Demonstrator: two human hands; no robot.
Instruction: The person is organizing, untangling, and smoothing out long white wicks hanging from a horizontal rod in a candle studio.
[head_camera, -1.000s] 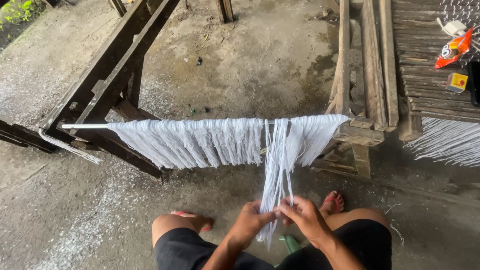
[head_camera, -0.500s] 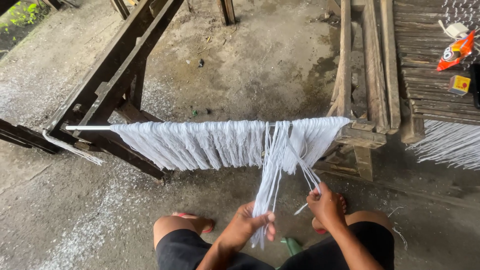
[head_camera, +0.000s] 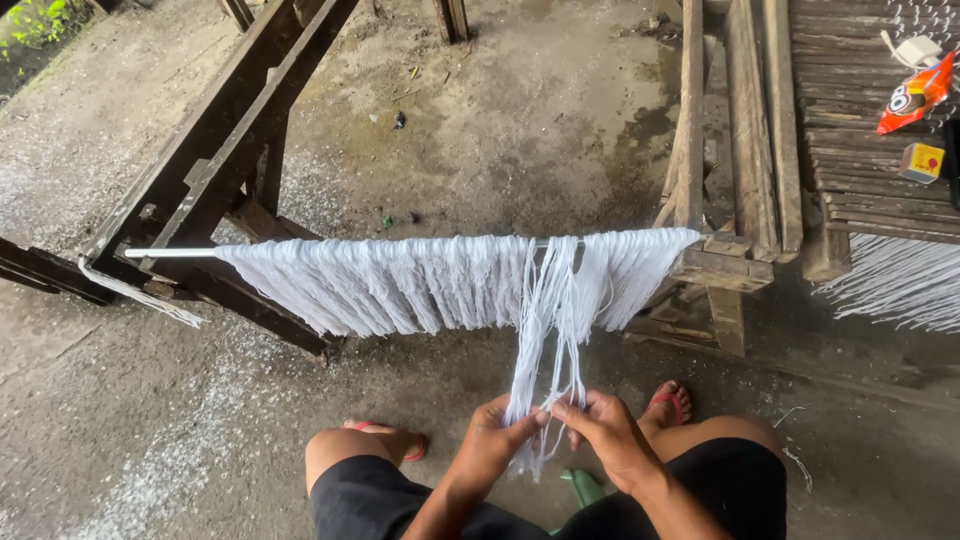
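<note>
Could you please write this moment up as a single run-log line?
left hand: pinching white strand bundle | right hand: gripping same bundle | bundle hangs from metal rod | rod rests across wooden frame

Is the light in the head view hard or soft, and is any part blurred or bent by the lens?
Head view: soft, even daylight with only faint shadows; the white strands and both hands, left hand and right hand, look sharp; the metal rod bows slightly, a wide-lens effect; the grass corner at top left is bright.

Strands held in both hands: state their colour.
White strands, hanging from a metal rod; clear in the head view.
</note>
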